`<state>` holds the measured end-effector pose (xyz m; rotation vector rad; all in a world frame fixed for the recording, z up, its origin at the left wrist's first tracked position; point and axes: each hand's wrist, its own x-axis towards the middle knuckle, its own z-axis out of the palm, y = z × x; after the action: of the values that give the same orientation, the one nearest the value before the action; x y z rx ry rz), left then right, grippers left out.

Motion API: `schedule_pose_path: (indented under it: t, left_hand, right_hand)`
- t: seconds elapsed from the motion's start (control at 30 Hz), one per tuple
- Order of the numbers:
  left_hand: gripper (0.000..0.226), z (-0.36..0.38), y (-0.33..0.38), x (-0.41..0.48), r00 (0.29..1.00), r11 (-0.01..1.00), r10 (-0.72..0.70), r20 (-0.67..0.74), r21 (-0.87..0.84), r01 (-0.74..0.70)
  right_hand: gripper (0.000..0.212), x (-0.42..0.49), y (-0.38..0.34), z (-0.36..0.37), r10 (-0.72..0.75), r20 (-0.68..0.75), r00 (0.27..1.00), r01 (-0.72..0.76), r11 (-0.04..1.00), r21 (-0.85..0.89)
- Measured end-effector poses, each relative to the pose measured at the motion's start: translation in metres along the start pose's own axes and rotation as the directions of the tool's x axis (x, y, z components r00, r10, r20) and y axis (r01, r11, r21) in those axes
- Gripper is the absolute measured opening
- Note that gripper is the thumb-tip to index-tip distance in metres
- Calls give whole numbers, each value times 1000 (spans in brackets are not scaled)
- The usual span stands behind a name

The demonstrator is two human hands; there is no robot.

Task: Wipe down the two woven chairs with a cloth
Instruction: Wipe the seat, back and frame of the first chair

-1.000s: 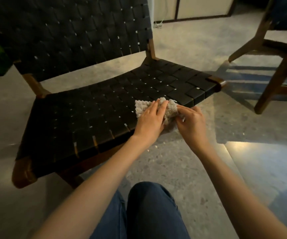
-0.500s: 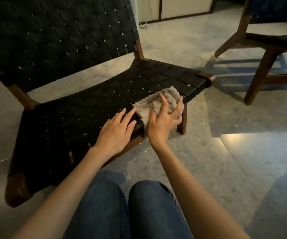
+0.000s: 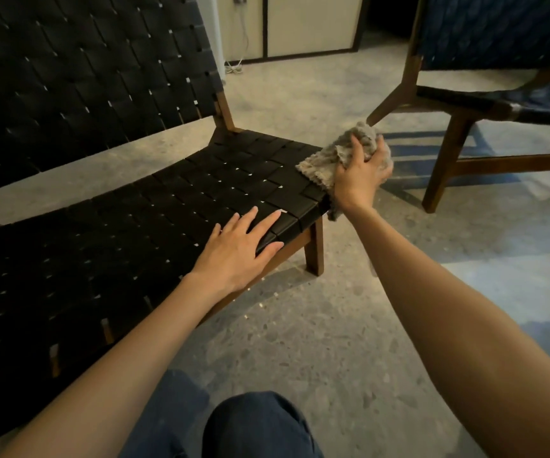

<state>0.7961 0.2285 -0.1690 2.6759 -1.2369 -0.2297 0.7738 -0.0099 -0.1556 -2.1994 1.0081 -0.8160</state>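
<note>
My right hand point(image 3: 363, 173) grips the cloth point(image 3: 320, 163) on the seat point(image 3: 201, 193), three-o'clock corner; my left hand point(image 3: 237, 252) lies flat, bracing. I'd sweep along the weave.

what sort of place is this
Likely a home or lounge sitting area, indoors: a low black woven chair and a second chair on a speckled stone floor, with cabinet doors along the far wall.

two woven chairs point(image 3: 134, 226) point(image 3: 498, 104), one cloth point(image 3: 320, 163), two hands point(image 3: 237, 249) point(image 3: 359, 180)
</note>
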Motion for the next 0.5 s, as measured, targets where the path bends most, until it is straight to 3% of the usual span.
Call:
schedule_pose_path:
  t: [0.1,0.2,0.3,0.5]
  left_hand:
    - [59,2,-1,1,1000,1000,-1,-2,1,1]
    - [59,3,0,1,1000,1000,-5,0,9,5]
    - [59,3,1,0,1000,1000,-11,-4,10,11]
    - [59,8,6,-7,991,995,19,-134,102,-5]
  right_hand:
    - [35,4,5,3,94,-53,994,-80,973,218]
    - [35,0,6,10,221,-133,966,-163,923,349]
    - [37,0,7,13,228,-152,962,-176,939,296]
    - [32,-22,22,7,79,-215,973,-22,967,253]
